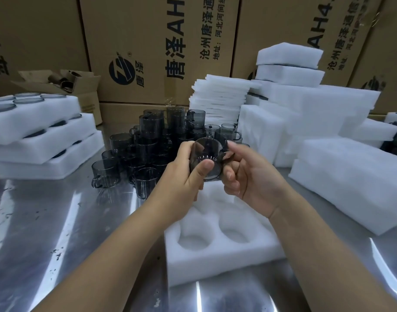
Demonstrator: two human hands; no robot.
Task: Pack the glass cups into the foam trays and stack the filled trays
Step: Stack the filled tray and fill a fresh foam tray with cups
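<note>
Holding one smoky cup [206, 159] mid-frame, left hand [185, 174] and right hand [249, 174] both curled round it, above foam tray [217, 262].

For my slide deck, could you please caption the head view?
Left hand and right hand hold a glass cup above a foam tray, cup pile behind.

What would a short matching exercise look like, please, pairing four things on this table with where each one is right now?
Things:
1. held glass cup
2. empty foam tray
3. stack of filled trays
4. pile of loose cups

Places:
A. far left on the steel table
B. gripped by left hand and right hand
C. mid-table, behind the hands
D. directly below the hands

Pairs: 1-B, 2-D, 3-A, 4-C.
</note>
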